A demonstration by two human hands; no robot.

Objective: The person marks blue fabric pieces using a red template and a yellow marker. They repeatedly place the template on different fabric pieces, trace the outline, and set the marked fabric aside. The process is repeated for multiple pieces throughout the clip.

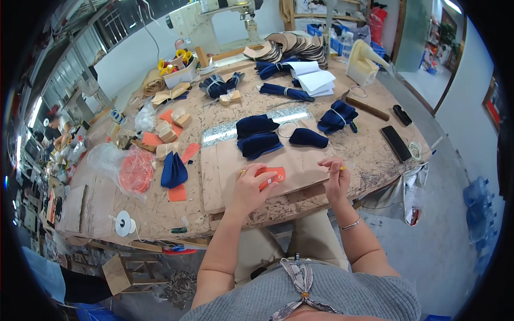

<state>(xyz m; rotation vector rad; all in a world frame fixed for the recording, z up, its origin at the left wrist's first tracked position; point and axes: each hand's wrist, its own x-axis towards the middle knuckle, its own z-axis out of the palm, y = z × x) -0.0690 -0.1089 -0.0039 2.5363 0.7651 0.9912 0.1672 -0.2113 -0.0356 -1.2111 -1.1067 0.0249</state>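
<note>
Near the front of the work board (305, 168), my left hand (249, 190) is closed on a flat orange piece (271, 176) with a small hole near its end. My right hand (337, 179) hovers at the board's right side, thumb and fingers pinched together. A small yellow spot shows at its fingers, and what they hold, if anything, is too small to make out. Just beyond my hands lie dark blue fabric pieces (259, 144), and another blue piece (309, 137) rests to their right beside a pale ring-shaped band (287, 129).
Left of the board are a blue piece (174, 170), orange sheets in a plastic bag (135, 170) and a white spool (125, 223). Tied blue bundles (337, 116), a hammer (369, 108) and a black phone (395, 143) lie to the right. A sewing machine (214, 24) stands behind.
</note>
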